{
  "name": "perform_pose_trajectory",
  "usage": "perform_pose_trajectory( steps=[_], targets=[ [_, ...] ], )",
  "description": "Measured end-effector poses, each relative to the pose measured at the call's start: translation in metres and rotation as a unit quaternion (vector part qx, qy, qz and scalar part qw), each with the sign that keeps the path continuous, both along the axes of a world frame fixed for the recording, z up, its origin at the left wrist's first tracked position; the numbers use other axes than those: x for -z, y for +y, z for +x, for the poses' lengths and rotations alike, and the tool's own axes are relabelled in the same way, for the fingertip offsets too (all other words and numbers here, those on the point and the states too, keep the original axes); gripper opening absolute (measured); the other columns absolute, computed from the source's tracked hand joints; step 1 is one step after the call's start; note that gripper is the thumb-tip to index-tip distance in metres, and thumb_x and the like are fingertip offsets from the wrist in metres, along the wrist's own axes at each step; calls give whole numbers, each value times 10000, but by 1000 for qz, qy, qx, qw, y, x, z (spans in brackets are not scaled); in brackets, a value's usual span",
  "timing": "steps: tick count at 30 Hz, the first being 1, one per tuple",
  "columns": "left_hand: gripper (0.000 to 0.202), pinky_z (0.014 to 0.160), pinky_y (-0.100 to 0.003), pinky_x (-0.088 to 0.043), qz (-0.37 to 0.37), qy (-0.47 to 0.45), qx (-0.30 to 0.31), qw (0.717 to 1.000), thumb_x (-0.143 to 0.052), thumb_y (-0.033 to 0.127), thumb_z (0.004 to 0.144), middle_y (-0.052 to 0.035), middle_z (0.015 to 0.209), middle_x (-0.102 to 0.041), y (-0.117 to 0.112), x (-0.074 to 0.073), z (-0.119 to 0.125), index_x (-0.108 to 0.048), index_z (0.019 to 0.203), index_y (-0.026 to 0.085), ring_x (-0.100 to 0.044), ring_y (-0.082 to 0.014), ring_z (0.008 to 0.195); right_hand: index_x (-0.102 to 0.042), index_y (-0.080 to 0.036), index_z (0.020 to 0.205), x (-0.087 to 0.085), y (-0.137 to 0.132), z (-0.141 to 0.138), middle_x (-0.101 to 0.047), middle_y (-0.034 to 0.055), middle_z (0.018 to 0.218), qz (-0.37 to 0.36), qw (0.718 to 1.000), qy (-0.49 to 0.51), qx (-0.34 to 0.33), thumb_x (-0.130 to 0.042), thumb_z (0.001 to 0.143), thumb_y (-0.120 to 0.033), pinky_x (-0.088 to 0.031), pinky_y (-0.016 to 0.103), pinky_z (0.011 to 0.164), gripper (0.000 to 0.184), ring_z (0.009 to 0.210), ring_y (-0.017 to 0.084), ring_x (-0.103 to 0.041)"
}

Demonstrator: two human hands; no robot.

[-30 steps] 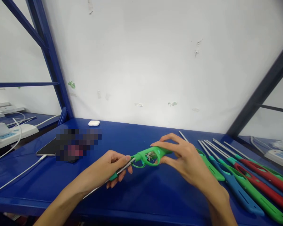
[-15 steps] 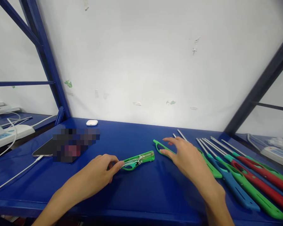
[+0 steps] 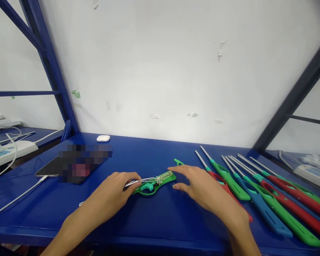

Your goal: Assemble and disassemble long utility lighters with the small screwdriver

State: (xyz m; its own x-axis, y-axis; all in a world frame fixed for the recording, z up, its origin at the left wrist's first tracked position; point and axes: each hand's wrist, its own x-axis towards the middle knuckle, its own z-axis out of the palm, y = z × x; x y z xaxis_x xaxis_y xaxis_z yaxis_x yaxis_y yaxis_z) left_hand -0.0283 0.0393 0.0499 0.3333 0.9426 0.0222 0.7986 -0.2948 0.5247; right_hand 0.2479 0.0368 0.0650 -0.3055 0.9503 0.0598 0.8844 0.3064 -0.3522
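Note:
An opened green lighter half (image 3: 154, 182) with its fuel tank, wires and teal trigger showing lies on the blue shelf (image 3: 154, 217). My left hand (image 3: 117, 190) pinches its metal tube end, fingers closed. My right hand (image 3: 200, 186) hovers just right of it, fingers spread and holding nothing. Behind that hand, a green cover piece (image 3: 178, 162) peeks out.
A row of several long green, red and blue lighters (image 3: 256, 192) lies at the right. At the left are a phone (image 3: 52, 170) on a white cable and a blurred patch. A white earbud case (image 3: 103, 138) rests near the wall. Power strips sit on both neighbouring shelves.
The two hands held the whole green lighter together a second ago. It came apart into an open half and a cover. My right hand laid the cover down and moved back toward the open half.

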Motion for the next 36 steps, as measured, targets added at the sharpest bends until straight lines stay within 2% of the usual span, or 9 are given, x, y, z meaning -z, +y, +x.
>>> perform_pose_trajectory(
  steps=[3, 7, 13, 16, 20, 25, 29, 33, 36],
  targets=[
    [342, 772, -298, -429, 11, -25, -3, 1000, -459, 455, 1058, -5, 1027, -786, -1, -5, 4, -767, 1049, 306, -686, -270, 971, -603, -333, 1491, 0, 0, -1, -633, 19, 1524, 13, 1000, 2, 2, -707, 981, -302, -440, 501, 1185, 522, 1457, 298, -533],
    [370, 721, -294, -411, 33, -71, -1, 997, -462, 503, 1059, 3, 951, -780, -3, -10, 7, -768, 1041, 297, -667, -237, 821, -572, -350, 1517, 0, -1, -2, -606, 30, 1552, 26, 1000, 6, 3, -679, 1000, -334, -420, 531, 1196, 529, 1474, 314, -512],
    [376, 662, -299, -381, 55, -121, -33, 991, -497, 543, 1046, 15, 774, -717, -2, -7, 9, -754, 1084, 271, -603, -210, 708, -590, -389, 1492, 2, -1, -3, -635, 11, 1521, 20, 1000, 10, -11, -757, 945, -306, -425, 534, 1189, 578, 1482, 321, -501],
    [406, 630, -302, -355, 69, -128, -45, 988, -498, 577, 1039, 23, 706, -638, -3, -5, 9, -751, 1085, 263, -532, -200, 664, -607, -387, 1473, 1, -2, -4, -670, 27, 1474, 22, 1000, 13, -16, -772, 935, -326, -442, 535, 1164, 566, 1419, 334, -565],
    [405, 633, -292, -372, 58, -174, -47, 982, -506, 573, 1036, 20, 721, -620, -6, -8, 10, -746, 1060, 248, -536, -194, 682, -628, -399, 1437, -1, -4, -8, -735, 19, 1360, 28, 999, 23, -32, -781, 928, -386, -514, 484, 1069, 532, 1244, 315, -683],
    [391, 613, -276, -391, 47, -243, -51, 968, -545, 548, 1012, 12, 737, -623, -9, -14, 16, -748, 1049, 216, -545, -185, 677, -674, -395, 1365, -4, -4, -12, -800, -7, 1176, 41, 997, 22, -55, -767, 942, -403, -566, 403, 930, 434, 1063, 273, -744],
    [391, 627, -275, -413, 65, -254, -69, 962, -565, 547, 1001, -2, 787, -677, -10, -15, 19, -754, 1034, 206, -569, -190, 702, -687, -371, 1366, -7, -3, -13, -797, 23, 1196, 67, 997, 8, -49, -705, 980, -464, -561, 433, 947, 397, 1092, 293, -744],
    [335, 695, -263, -455, 93, -261, -67, 959, -592, 496, 999, -13, 895, -750, -11, -12, 20, -761, 1021, 207, -644, -204, 807, -680, -336, 1399, -5, 0, -14, -798, 63, 1193, 85, 996, -23, -28, -680, 998, -436, -566, 458, 933, 414, 1089, 318, -753],
    [316, 634, -254, -443, 151, -251, -102, 951, -597, 476, 986, -1, 819, -724, -12, -13, 17, -771, 983, 211, -610, -182, 712, -675, -285, 1422, -2, 2, -11, -781, 118, 1254, 91, 995, -51, -3, -675, 1002, -360, -563, 484, 943, 427, 1140, 353, -741]
  ],
)
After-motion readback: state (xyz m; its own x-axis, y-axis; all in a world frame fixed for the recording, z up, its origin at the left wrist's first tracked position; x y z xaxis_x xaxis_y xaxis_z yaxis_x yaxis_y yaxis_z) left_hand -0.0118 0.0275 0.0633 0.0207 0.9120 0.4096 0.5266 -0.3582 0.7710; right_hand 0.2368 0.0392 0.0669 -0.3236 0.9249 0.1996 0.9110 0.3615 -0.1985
